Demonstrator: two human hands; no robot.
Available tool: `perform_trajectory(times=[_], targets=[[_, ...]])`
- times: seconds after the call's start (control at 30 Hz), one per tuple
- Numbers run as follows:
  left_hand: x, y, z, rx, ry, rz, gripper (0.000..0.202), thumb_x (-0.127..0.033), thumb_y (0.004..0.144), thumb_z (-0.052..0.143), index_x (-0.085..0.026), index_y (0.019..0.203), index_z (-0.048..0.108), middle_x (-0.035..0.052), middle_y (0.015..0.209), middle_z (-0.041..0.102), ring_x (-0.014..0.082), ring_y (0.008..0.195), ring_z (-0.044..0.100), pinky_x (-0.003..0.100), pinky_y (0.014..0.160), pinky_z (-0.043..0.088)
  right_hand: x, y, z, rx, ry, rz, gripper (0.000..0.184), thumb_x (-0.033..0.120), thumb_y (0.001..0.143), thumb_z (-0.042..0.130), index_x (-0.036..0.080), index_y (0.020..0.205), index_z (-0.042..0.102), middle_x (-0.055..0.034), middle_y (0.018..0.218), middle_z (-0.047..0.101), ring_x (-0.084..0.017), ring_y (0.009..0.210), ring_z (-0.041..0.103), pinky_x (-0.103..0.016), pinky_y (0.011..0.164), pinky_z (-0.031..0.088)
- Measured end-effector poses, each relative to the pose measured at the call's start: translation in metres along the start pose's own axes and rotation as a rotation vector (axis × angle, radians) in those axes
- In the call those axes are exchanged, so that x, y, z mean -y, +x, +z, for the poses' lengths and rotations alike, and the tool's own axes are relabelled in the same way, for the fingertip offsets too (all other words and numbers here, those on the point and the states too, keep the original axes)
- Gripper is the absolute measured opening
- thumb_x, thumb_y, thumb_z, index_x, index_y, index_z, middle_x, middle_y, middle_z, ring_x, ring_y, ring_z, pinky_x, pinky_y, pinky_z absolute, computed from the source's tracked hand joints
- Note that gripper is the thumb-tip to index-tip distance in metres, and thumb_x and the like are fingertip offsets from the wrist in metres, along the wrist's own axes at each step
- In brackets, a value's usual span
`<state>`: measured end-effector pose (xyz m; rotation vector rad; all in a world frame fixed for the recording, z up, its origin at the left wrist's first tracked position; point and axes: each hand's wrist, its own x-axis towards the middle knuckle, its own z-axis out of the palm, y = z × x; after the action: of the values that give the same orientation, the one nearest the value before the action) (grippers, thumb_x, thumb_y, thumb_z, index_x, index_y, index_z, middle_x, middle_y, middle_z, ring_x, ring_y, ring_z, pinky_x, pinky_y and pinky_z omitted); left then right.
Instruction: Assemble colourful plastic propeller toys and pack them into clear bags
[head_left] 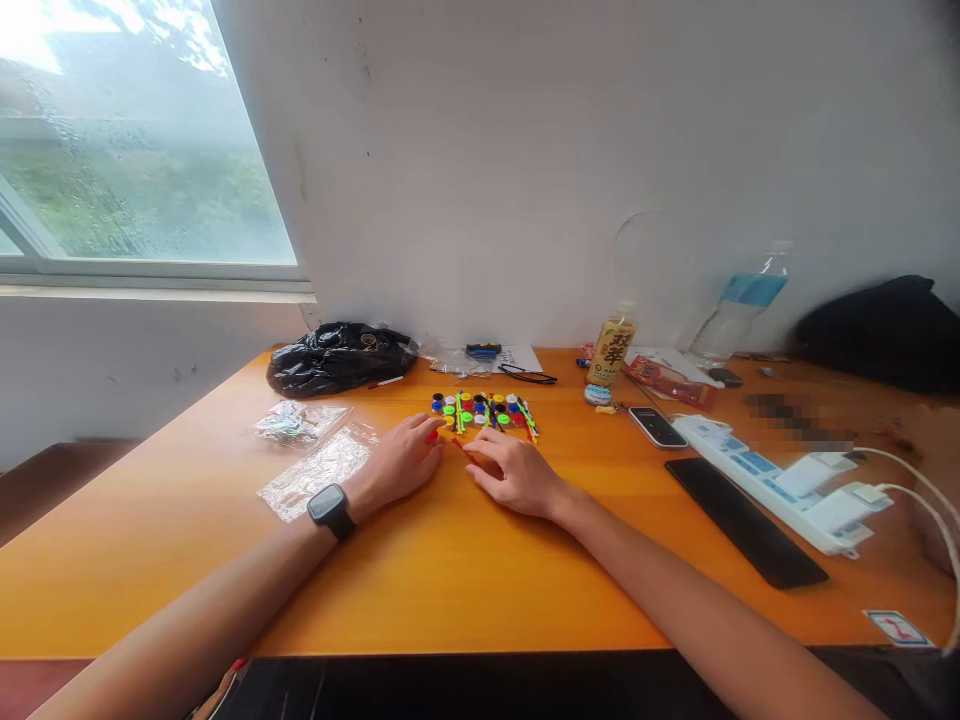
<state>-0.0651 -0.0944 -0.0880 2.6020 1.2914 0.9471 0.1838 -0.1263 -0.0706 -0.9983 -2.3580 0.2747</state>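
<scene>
A cluster of small coloured discs and thin sticks (484, 410) lies on the orange table (450, 570). Just in front of it rests my left hand (401, 462), a black watch on its wrist; its fingertips pinch a small red piece (433, 436). My right hand (510, 472) lies beside it, fingers curled onto the table at the near edge of the cluster, touching a thin reddish stick. Whether that hand grips the stick is too small to tell.
Two clear plastic bags (319, 470) lie left of my hands, a black bag (337, 357) behind them. A tea bottle (611, 350), phone (658, 427), white power strip (780, 480), black slab (746, 522) and water bottle (739, 305) stand to the right.
</scene>
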Motion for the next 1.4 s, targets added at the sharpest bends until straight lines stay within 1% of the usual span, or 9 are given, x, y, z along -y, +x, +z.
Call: perform_trajectory(times=[0.2,0.3,0.4,0.5,0.63,0.83,1.1,1.3,1.4], targets=[[-0.017,-0.002,-0.006,0.016,-0.195,-0.031,0.019,-0.024,0.096,0.06,-0.018,0.11,0.072,0.0052,0.091,0.073,0.0147,0.071,0.067,0.027,0.069,0.054,-0.008,0.001,-0.003,0.074,-0.036,0.015,0.013,0.02,0.1,0.061,0.021,0.094,0.073,-0.0056,0.097,0.07,-0.02,0.092,0.065,-0.03,0.082,0.046],[-0.028,-0.003,-0.016,0.115,-0.356,0.019,0.02,-0.026,0.097,0.061,-0.018,0.112,0.073,0.0058,0.096,0.076,0.0149,0.079,0.07,0.026,0.076,0.056,-0.014,0.0,-0.004,0.069,-0.03,0.058,0.014,0.017,0.098,0.062,0.02,0.091,0.073,-0.0049,0.094,0.071,-0.019,0.088,0.065,-0.029,0.079,0.045],[-0.042,-0.005,-0.03,0.31,-0.576,0.044,0.026,-0.03,0.099,0.063,-0.019,0.121,0.073,0.0081,0.114,0.077,0.0178,0.1,0.074,0.029,0.092,0.058,-0.019,0.0,-0.004,0.078,0.0,0.068,0.015,0.015,0.097,0.062,0.021,0.092,0.074,-0.0046,0.094,0.073,-0.019,0.087,0.065,-0.028,0.077,0.044],[-0.053,-0.007,-0.039,0.427,-0.668,0.009,0.03,-0.032,0.1,0.064,-0.019,0.125,0.073,0.0086,0.116,0.078,0.0195,0.103,0.075,0.03,0.094,0.059,-0.021,0.0,-0.004,0.087,0.049,0.06,0.018,0.012,0.096,0.062,0.021,0.094,0.076,-0.004,0.094,0.074,-0.019,0.088,0.065,-0.028,0.078,0.045],[-0.053,-0.007,-0.034,0.256,-0.516,0.043,0.024,-0.026,0.1,0.063,-0.021,0.119,0.075,0.0066,0.108,0.078,0.0182,0.095,0.072,0.032,0.09,0.059,-0.023,0.003,-0.008,0.054,0.113,0.066,0.02,0.009,0.093,0.063,0.021,0.099,0.078,-0.0048,0.097,0.076,-0.02,0.091,0.067,-0.03,0.081,0.048],[-0.032,-0.004,-0.015,0.005,-0.287,0.152,0.029,-0.024,0.1,0.065,-0.027,0.129,0.07,0.0071,0.135,0.068,0.0242,0.127,0.06,0.045,0.113,0.048,-0.021,0.006,-0.012,-0.02,0.36,0.098,0.017,0.02,0.097,0.062,0.021,0.104,0.077,-0.0065,0.104,0.076,-0.02,0.094,0.07,-0.031,0.084,0.054],[-0.034,-0.005,-0.018,0.107,-0.258,0.071,0.018,-0.03,0.105,0.058,-0.026,0.109,0.075,0.0028,0.104,0.077,0.0185,0.094,0.07,0.032,0.089,0.055,-0.018,0.007,-0.011,0.03,0.642,0.223,0.021,0.037,0.092,0.074,0.019,0.102,0.077,-0.006,0.098,0.076,-0.02,0.091,0.073,-0.034,0.087,0.057],[-0.038,-0.006,-0.021,0.182,-0.255,0.01,0.021,-0.031,0.103,0.057,-0.023,0.101,0.076,0.0013,0.093,0.077,0.0153,0.078,0.068,0.026,0.075,0.052,-0.031,0.006,-0.02,0.174,0.772,0.338,0.029,0.04,0.084,0.081,0.017,0.101,0.076,-0.0058,0.09,0.077,-0.019,0.082,0.072,-0.033,0.081,0.057],[-0.039,-0.006,-0.02,0.202,-0.277,0.021,0.022,-0.031,0.103,0.056,-0.024,0.107,0.076,0.0019,0.094,0.077,0.0149,0.077,0.067,0.026,0.073,0.052,-0.037,0.005,-0.022,0.231,0.84,0.379,0.032,0.041,0.081,0.084,0.016,0.099,0.076,-0.0063,0.089,0.078,-0.018,0.076,0.072,-0.032,0.076,0.058]])
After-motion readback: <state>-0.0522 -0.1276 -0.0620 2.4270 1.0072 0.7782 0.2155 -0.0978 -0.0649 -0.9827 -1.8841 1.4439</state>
